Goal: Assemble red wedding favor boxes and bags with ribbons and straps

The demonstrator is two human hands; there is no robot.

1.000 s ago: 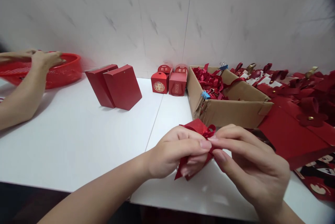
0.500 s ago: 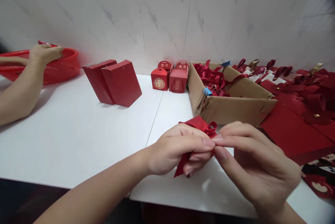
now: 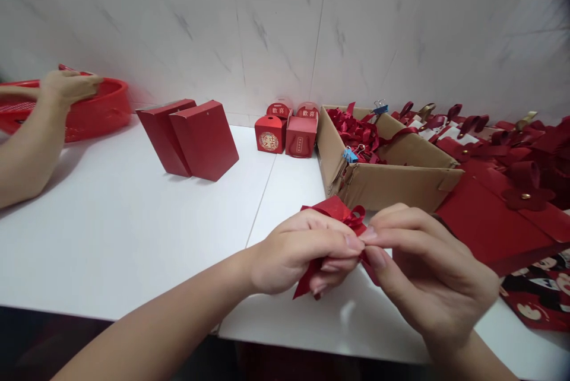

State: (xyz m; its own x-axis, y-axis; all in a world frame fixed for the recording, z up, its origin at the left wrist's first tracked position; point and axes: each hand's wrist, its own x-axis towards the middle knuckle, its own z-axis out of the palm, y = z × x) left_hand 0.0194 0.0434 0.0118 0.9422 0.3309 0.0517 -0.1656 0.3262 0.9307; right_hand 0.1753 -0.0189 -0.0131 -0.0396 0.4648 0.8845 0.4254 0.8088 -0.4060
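The red packet (image 3: 329,209), topped with a ribbon bow (image 3: 357,215), is held just above the worktop (image 3: 133,238), near its front edge. The left hand (image 3: 303,253) has its fingers clamped around the packet; the right hand (image 3: 439,274) brings thumb and forefinger close together beside the left thumb, though whether they grip ribbon is hidden. Such fine work calls for a firm but uncrushing left hold, small right-hand movements and no pressure on the loops. Beyond, an open cardboard box (image 3: 401,185) holds loose ribbon, with red bags (image 3: 507,209) crowding its right. The white worktop, crossed by a seam, meets a marbled tile wall (image 3: 178,13).
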